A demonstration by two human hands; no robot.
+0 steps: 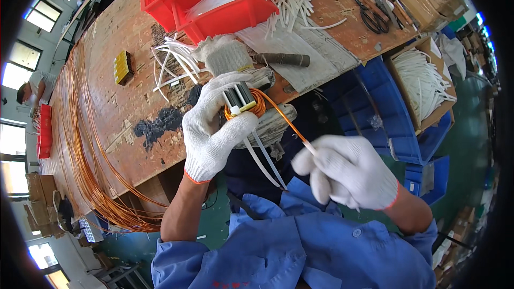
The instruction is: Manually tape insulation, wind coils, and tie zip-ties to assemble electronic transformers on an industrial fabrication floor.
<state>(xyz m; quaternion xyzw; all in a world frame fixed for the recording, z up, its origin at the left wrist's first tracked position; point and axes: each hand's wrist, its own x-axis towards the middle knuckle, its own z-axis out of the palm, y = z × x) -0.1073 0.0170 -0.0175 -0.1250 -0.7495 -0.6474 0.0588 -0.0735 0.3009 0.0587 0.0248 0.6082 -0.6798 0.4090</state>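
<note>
My left hand [206, 142], in a white knit glove, is closed around a small coil of orange copper wire [259, 104] wound about a dark metal core [239, 97]. Two pale sleeving tubes [261, 161] hang from the coil's underside. From its right side a wire end [290, 124] runs down to my right hand [353, 172], also gloved. There the thumb and fingers pinch a short white sleeve [309, 147] on that wire. Behind the coil, worn padded bars [278, 120] jut from the bench edge.
Red bins [230, 16] stand at the bench's far side, near loose white tubes [292, 0] and scissors [373, 20]. Long copper wires [88, 166] drape over the left side. At right, a carton of white tubes [420, 83] rests on a blue crate [369, 107]. Another person [40, 88] sits far left.
</note>
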